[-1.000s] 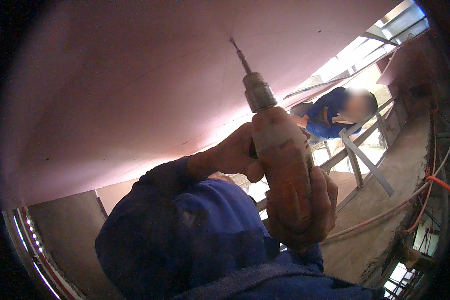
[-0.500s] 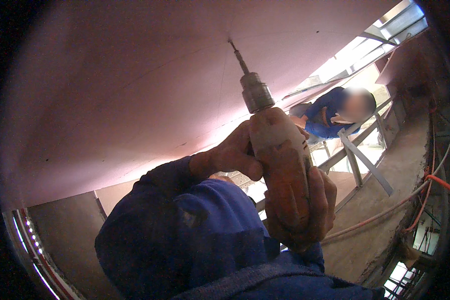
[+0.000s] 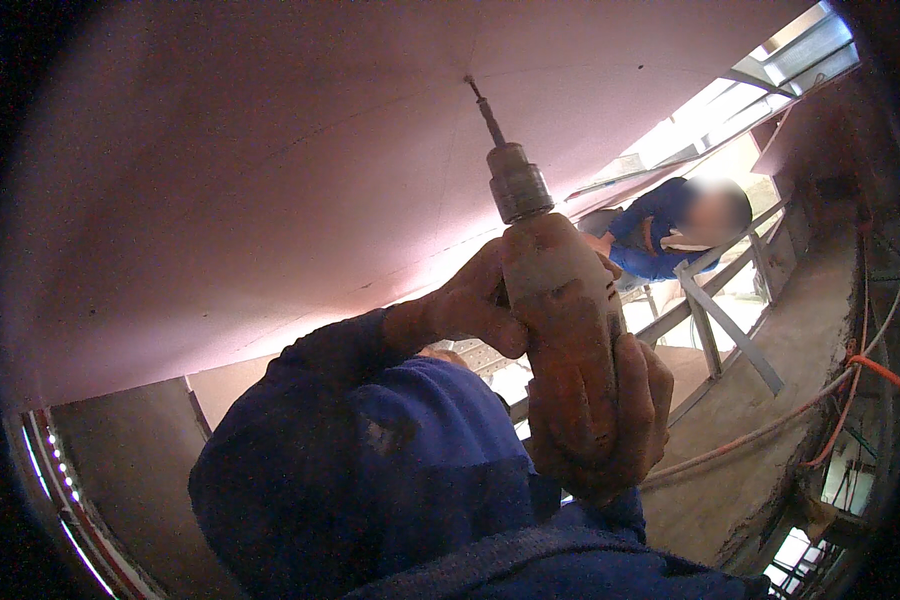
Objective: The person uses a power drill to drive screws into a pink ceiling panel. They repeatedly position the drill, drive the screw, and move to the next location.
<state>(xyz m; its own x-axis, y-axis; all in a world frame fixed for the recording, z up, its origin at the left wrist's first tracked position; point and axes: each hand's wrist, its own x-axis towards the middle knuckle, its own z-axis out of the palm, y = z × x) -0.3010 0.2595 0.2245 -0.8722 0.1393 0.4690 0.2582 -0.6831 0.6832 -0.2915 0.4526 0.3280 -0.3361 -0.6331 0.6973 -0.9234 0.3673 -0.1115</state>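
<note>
A worn orange-brown power drill [image 3: 568,340] points up and slightly left, its metal chuck [image 3: 520,185] carrying a thin bit [image 3: 492,122]. The bit's tip meets the pinkish board [image 3: 300,180] overhead, at a small dark mark where faint lines cross. My left hand [image 3: 480,310] is closed around the front of the drill body, thumb across its near side. Lower down, my right hand [image 3: 642,415] wraps around the grip at the rear. Whether a finger presses the trigger is hidden.
Beyond the drill, to the right, another person in blue [image 3: 660,225] is by a metal frame [image 3: 710,310]. An orange hose [image 3: 760,440] and cables run along the rough wall [image 3: 770,400] at right. Bright openings show between metal channels [image 3: 810,50] at upper right.
The drill and the bit's tip appear slightly farther right in the picture, and the board's marks have shifted a little too. Both hands keep their hold on the drill.
</note>
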